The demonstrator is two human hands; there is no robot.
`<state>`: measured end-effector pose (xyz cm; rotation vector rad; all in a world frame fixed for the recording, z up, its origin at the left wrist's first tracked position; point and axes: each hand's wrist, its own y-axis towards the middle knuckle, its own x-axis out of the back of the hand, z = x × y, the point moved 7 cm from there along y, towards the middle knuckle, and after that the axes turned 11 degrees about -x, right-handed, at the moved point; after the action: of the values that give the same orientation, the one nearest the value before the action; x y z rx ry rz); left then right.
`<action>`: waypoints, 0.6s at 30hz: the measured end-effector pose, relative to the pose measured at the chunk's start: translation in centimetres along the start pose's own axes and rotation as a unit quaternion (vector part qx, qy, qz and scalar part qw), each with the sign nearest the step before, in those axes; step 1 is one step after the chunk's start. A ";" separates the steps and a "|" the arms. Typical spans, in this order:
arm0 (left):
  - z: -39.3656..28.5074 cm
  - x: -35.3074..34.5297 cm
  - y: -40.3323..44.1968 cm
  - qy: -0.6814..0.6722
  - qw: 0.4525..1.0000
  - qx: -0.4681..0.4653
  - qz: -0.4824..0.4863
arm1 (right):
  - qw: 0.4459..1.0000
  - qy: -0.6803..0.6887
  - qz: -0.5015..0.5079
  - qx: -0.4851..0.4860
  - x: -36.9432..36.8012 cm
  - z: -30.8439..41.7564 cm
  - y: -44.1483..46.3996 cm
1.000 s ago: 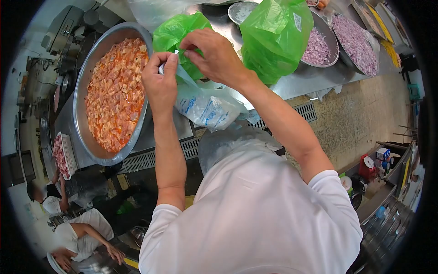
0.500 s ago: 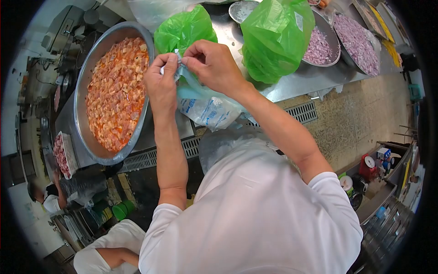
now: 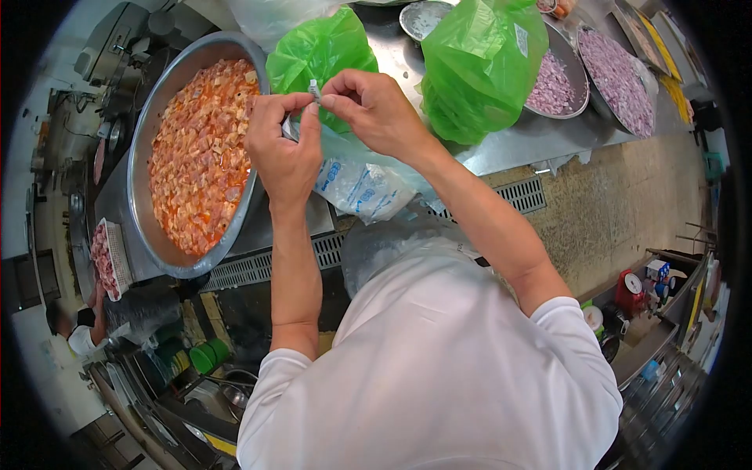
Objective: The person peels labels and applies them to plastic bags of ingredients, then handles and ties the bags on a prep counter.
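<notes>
My left hand (image 3: 285,149) is closed, thumb and forefinger pinching the gathered neck of a pale blue-green plastic bag (image 3: 345,145). Close against it, the fingertips of my right hand (image 3: 376,113) are pressed together on the same spot. A small printed white strip (image 3: 314,88) pokes up between the fingertips; what it belongs to is hard to make out. Just below hangs a clear bag with blue print (image 3: 364,190), by the counter edge. Behind my hands sits a green plastic bag (image 3: 325,51).
At left stands a large metal basin (image 3: 141,180) of diced, orange-sauced meat. A bigger green bag (image 3: 482,70) is right of my hands, beside bowls of chopped purplish pieces (image 3: 615,78). A white basket (image 3: 117,258) and a person (image 3: 81,338) are at far left.
My fingertips have risen slightly and shifted right, and more of the white strip shows above them. The seated or bent person in white at lower left has gone from view.
</notes>
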<state>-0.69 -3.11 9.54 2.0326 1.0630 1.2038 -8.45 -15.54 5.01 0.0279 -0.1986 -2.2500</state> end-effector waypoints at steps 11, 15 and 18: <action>-0.5 0.0 0.3 0.036 0.999 -0.019 0.026 | 0.998 0.044 0.027 -0.023 -0.2 -0.4 0.0; -0.3 0.0 0.3 0.043 0.999 -0.008 0.029 | 1.000 0.011 0.010 0.004 -0.2 0.1 -0.2; -0.1 0.1 0.1 0.039 0.999 0.001 0.027 | 1.000 -0.010 0.004 -0.001 -0.1 0.7 -0.4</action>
<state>-0.70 -3.11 9.69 2.0414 1.0523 1.3198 -8.77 -15.13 5.68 0.0037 -0.2072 -2.2440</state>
